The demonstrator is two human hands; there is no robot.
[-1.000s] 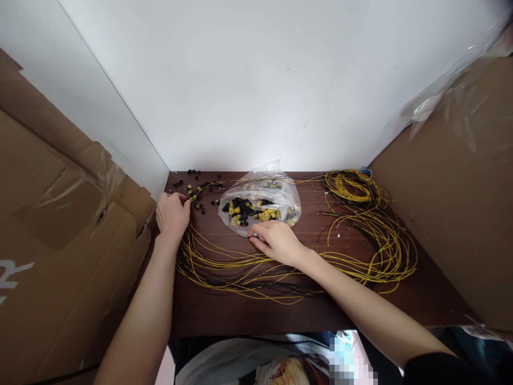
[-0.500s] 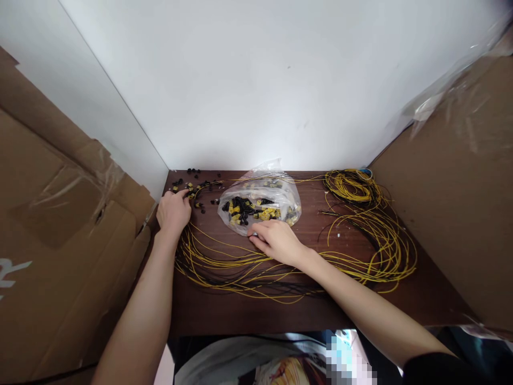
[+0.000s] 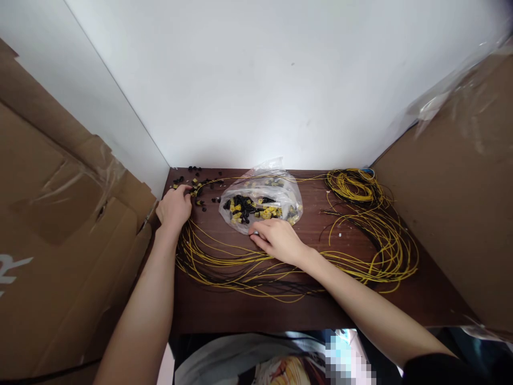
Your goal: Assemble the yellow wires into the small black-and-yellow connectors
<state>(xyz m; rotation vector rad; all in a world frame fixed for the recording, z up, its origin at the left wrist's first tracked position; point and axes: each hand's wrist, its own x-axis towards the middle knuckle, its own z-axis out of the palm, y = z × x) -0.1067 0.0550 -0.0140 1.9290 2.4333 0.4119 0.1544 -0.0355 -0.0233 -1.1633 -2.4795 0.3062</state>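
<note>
My left hand (image 3: 175, 207) is at the back left of the table, its index finger stretched out over small black and yellow connector pieces (image 3: 195, 186). Its other fingers are partly hidden, and I see nothing held in it. At the front edge of a clear plastic bag (image 3: 295, 187), my right hand (image 3: 276, 239) has thumb and fingers pinched together. A tiny whitish bit shows at those fingertips, too small to name. Inside the bag lie several black and yellow connectors (image 3: 242, 206). Thin yellow and black wires (image 3: 224, 262) curve across the table beneath my right wrist.
A coil of yellow and black wire (image 3: 352, 187) lies at the back right of the brown table (image 3: 240, 318). Cardboard boxes (image 3: 76, 224) flank the table on the left and right. Behind it rises a white wall (image 3: 256, 91).
The view has shifted very slightly. My left index finger has moved a little among the small pieces, and my right hand keeps the same pinch by the bag.
</note>
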